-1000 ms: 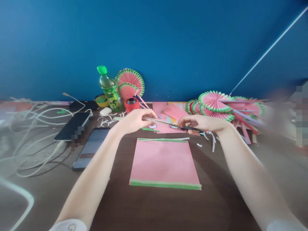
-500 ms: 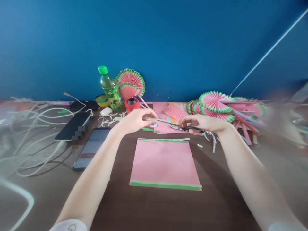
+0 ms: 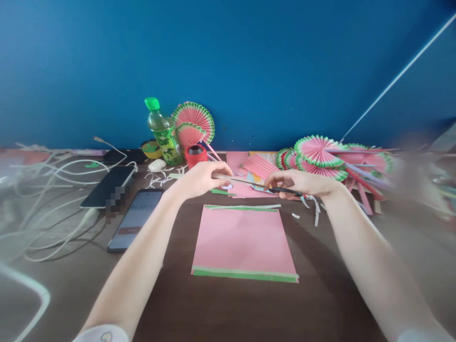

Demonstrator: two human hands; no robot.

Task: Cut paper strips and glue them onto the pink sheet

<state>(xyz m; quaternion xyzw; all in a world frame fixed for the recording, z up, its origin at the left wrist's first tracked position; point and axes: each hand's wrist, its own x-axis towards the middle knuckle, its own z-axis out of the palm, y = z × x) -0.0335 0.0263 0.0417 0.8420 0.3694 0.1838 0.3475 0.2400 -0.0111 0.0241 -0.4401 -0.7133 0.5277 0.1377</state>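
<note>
Across the middle of the view, both hands hold a pair of scissors (image 3: 245, 181) level above the table. My right hand (image 3: 299, 182) is closed at the black handles. At the other end, the fingers of my left hand (image 3: 206, 179) pinch the tip of the metal blades. Below them a pink paper square (image 3: 244, 240) lies flat, with green and pale strips along its near and far edges. A loose whitish strip (image 3: 245, 206) rests across its far edge. Behind the hands are pink paper sheets (image 3: 237, 161) and a pleated pink piece (image 3: 260, 166).
Pleated pink-and-green paper fans stand at the back left (image 3: 194, 121) and lie in a pile at right (image 3: 318, 152). A green-capped bottle (image 3: 164, 135) stands beside a red spool-like object (image 3: 195, 156). Phone (image 3: 137, 221), black device (image 3: 107, 186) and white cables (image 3: 57, 190) occupy the left.
</note>
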